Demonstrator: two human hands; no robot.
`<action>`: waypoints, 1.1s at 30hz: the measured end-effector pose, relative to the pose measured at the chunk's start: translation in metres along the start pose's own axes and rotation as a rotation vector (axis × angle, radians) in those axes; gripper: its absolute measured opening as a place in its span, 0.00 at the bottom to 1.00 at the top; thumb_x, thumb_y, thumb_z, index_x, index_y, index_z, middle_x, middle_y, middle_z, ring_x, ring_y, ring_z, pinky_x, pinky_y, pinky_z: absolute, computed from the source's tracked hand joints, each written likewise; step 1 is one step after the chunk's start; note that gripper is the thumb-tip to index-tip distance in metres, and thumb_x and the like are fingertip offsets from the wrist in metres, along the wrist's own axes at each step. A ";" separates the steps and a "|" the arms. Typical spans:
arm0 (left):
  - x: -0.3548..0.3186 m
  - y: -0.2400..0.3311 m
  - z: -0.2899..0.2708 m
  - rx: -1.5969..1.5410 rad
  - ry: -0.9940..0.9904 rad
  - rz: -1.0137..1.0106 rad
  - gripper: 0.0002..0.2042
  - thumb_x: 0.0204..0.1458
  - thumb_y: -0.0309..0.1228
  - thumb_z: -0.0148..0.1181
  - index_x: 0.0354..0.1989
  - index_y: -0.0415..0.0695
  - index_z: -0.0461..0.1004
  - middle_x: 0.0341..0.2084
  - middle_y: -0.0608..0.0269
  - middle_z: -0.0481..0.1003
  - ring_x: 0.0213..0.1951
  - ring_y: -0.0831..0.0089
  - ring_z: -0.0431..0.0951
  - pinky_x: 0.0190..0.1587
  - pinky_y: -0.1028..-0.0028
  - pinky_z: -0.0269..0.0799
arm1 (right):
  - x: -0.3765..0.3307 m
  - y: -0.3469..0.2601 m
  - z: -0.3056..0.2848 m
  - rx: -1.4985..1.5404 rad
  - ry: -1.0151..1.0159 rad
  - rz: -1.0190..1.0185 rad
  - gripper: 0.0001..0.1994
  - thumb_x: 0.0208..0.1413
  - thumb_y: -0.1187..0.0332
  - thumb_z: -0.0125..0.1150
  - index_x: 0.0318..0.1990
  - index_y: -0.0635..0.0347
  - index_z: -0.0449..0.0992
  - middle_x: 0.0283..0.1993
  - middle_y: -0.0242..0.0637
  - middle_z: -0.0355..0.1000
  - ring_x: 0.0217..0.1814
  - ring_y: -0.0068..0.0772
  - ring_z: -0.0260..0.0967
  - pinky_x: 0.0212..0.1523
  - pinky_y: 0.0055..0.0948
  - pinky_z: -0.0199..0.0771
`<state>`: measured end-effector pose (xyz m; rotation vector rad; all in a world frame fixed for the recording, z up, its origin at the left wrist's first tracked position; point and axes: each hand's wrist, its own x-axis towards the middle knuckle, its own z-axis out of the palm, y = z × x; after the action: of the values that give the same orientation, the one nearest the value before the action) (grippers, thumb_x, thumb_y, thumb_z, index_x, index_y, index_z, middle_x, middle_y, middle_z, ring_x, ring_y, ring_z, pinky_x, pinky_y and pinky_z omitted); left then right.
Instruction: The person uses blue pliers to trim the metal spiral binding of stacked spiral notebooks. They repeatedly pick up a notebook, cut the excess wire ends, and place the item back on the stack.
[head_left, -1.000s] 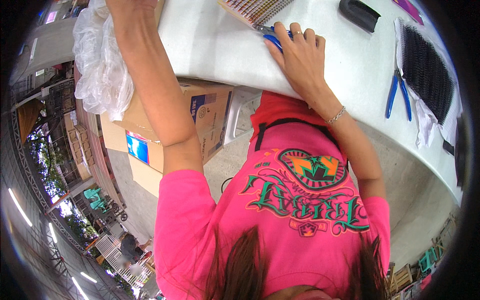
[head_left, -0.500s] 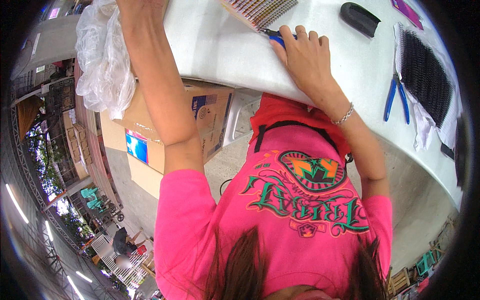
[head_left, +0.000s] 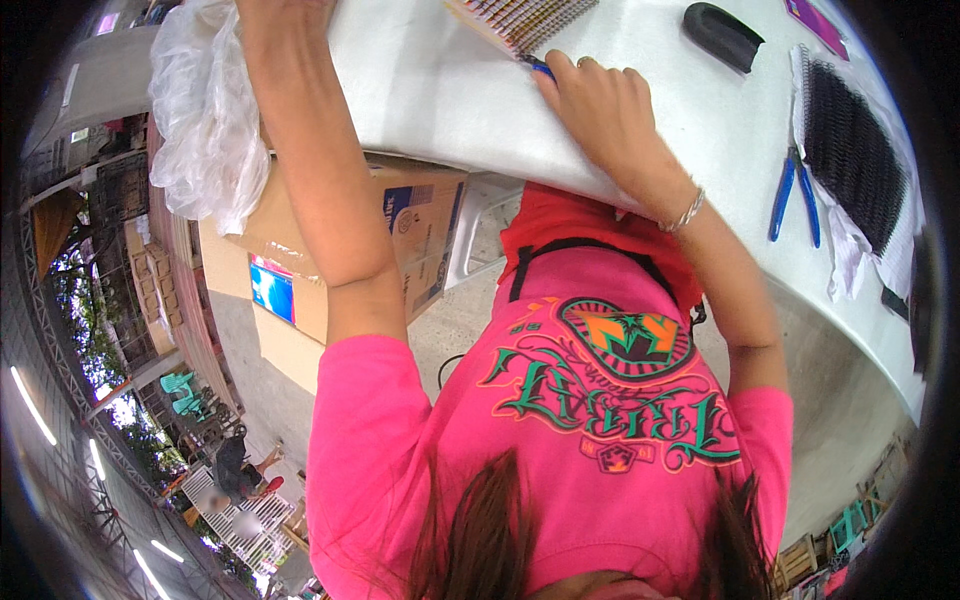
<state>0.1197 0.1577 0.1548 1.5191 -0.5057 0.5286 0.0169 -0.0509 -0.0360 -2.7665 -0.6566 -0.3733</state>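
My right hand point(head_left: 600, 110) is wrapped round blue-handled pliers point(head_left: 541, 67), whose tip is at the near corner of a stack of spiral-bound notebooks point(head_left: 530, 22). Most of the handles are hidden under the fingers. The coils of the stack lie close together in rows, and its far part is cut off by the upper edge. My left forearm reaches up past the table's left side. Only the base of my left hand point(head_left: 285, 8) shows at the top edge; its fingers are out of view.
Right on the white table point(head_left: 450, 105) lie black spiral coils point(head_left: 855, 160), a second pair of blue-handled pliers point(head_left: 783, 200), a black curved piece point(head_left: 718, 38) and a purple booklet point(head_left: 815, 25). A clear plastic bag point(head_left: 205, 120) hangs above a cardboard box point(head_left: 425, 240) at left.
My right hand has closed further round the pliers, so less of the blue handles shows. It has shifted slightly left. The left arm has hardly moved.
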 end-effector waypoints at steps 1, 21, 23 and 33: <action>0.001 0.002 -0.001 0.013 -0.022 0.011 0.22 0.56 0.36 0.64 0.56 0.39 0.69 0.42 0.64 0.77 0.46 0.76 0.75 0.51 0.76 0.68 | 0.008 0.001 -0.009 0.008 -0.116 0.008 0.19 0.65 0.48 0.52 0.43 0.55 0.75 0.29 0.44 0.77 0.22 0.42 0.76 0.26 0.41 0.76; 0.031 -0.010 -0.056 -0.762 -0.159 -0.616 0.20 0.58 0.34 0.62 0.55 0.38 0.69 0.42 0.64 0.77 0.45 0.77 0.76 0.52 0.77 0.67 | -0.018 0.005 0.000 -0.127 0.176 -0.019 0.16 0.56 0.52 0.64 0.43 0.52 0.73 0.42 0.36 0.75 0.42 0.37 0.69 0.45 0.40 0.64; 0.032 -0.014 -0.056 -0.737 -0.190 -0.633 0.20 0.58 0.34 0.62 0.55 0.38 0.69 0.42 0.65 0.77 0.45 0.77 0.75 0.51 0.77 0.67 | -0.017 0.004 0.003 -0.137 0.204 -0.039 0.16 0.57 0.52 0.63 0.43 0.52 0.73 0.41 0.36 0.74 0.41 0.37 0.69 0.45 0.40 0.64; 0.033 -0.011 -0.056 -0.758 -0.111 -0.656 0.20 0.58 0.35 0.63 0.56 0.40 0.70 0.41 0.67 0.77 0.44 0.79 0.75 0.49 0.78 0.67 | -0.013 -0.002 0.009 -0.208 0.190 -0.033 0.14 0.60 0.54 0.60 0.45 0.50 0.72 0.41 0.36 0.75 0.39 0.36 0.70 0.42 0.38 0.64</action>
<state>0.1518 0.2144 0.1664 0.8944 -0.2178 -0.2517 0.0068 -0.0513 -0.0481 -2.8661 -0.6501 -0.7404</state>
